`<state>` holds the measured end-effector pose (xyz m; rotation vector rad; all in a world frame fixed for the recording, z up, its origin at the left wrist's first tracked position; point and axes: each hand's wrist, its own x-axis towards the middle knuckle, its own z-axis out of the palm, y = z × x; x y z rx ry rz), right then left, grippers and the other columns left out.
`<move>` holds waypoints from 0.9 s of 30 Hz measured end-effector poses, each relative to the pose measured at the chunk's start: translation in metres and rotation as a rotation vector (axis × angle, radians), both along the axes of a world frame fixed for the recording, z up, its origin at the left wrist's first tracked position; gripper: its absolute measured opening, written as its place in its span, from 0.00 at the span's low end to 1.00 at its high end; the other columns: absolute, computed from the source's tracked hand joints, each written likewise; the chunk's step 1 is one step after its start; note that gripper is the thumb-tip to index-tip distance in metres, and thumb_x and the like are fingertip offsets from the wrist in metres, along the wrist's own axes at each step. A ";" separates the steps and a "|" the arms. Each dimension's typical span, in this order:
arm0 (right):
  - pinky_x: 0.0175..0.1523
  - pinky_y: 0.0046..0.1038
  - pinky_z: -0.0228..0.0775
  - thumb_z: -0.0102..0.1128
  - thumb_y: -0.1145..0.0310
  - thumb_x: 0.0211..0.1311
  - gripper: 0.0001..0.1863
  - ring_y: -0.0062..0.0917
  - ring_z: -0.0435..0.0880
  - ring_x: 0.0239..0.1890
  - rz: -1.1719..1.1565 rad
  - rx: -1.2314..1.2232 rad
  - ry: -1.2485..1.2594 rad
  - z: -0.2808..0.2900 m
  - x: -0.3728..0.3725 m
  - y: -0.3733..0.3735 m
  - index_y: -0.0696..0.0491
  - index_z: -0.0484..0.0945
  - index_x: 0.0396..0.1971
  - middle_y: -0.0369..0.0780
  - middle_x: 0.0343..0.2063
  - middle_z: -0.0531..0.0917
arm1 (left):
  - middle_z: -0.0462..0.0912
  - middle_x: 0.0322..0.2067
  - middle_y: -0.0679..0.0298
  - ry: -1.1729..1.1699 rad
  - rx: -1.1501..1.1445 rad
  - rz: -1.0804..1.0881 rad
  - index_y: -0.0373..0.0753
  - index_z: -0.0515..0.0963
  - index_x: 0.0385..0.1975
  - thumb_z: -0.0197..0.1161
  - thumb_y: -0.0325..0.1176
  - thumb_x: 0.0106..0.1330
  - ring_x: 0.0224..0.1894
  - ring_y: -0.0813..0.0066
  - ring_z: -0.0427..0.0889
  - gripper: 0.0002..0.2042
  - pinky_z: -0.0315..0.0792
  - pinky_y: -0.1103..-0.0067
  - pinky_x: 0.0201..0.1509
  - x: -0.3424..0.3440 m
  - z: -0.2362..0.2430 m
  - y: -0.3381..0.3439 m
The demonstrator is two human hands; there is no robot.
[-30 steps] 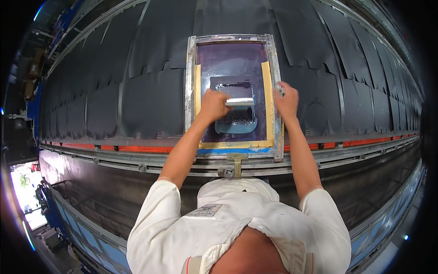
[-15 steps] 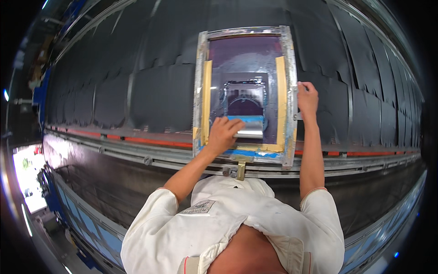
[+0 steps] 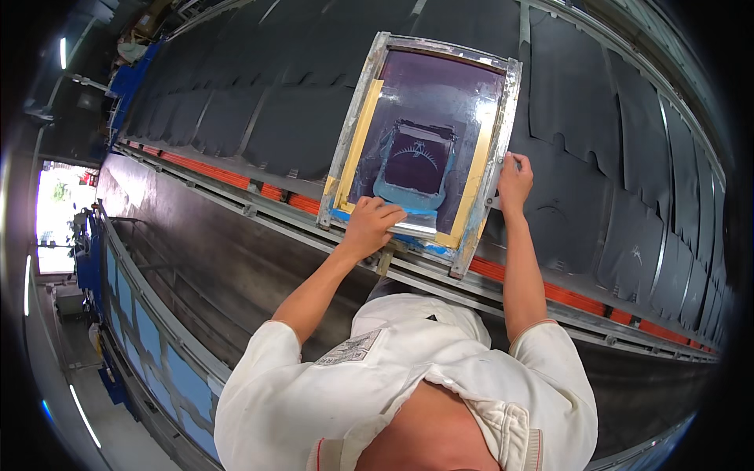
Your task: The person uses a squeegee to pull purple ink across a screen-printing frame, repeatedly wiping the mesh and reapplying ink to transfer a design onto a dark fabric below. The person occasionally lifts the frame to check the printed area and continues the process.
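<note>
2 bare hands show on my feed: the left hand point(image 3: 371, 227) grips a silver squeegee point(image 3: 418, 229) at the near end of the framed screen point(image 3: 355, 125), by a light-blue ink patch point(image 3: 397, 194), while the right hand point(image 3: 515, 183) curls beside the screen's right rail point(image 3: 505, 102); whether it grips there, I cannot tell. Black sheets point(image 3: 569, 90) lie on both sides.

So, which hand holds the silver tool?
The left hand holds the silver tool near the lower edge of the frame; the right hand is at its right side.
</note>
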<state>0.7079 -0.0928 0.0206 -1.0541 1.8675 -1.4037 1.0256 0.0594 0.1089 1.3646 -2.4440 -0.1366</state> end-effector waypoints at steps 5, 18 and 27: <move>0.43 0.32 0.74 0.65 0.57 0.67 0.14 0.29 0.86 0.34 -0.019 0.096 -0.038 0.017 -0.009 -0.002 0.53 0.85 0.39 0.42 0.30 0.88 | 0.85 0.48 0.73 0.007 0.072 -0.085 0.47 0.83 0.45 0.75 0.24 0.40 0.46 0.68 0.78 0.26 0.67 0.69 0.51 0.025 -0.004 -0.001; 0.50 0.38 0.77 0.67 0.50 0.63 0.23 0.47 0.86 0.43 0.395 -0.104 0.499 0.073 0.002 -0.033 0.56 0.85 0.42 0.48 0.36 0.88 | 0.88 0.37 0.66 0.127 0.162 -0.177 0.47 0.87 0.38 0.76 0.31 0.50 0.39 0.60 0.83 0.14 0.72 0.62 0.47 -0.003 0.009 -0.215; 0.45 0.44 0.79 0.76 0.65 0.49 0.14 0.48 0.87 0.36 0.945 0.137 0.796 0.090 0.084 -0.101 0.54 0.84 0.34 0.48 0.30 0.88 | 0.86 0.26 0.60 0.126 0.389 -0.107 0.46 0.86 0.30 0.75 0.37 0.52 0.34 0.55 0.86 0.08 0.73 0.64 0.45 -0.018 0.018 -0.270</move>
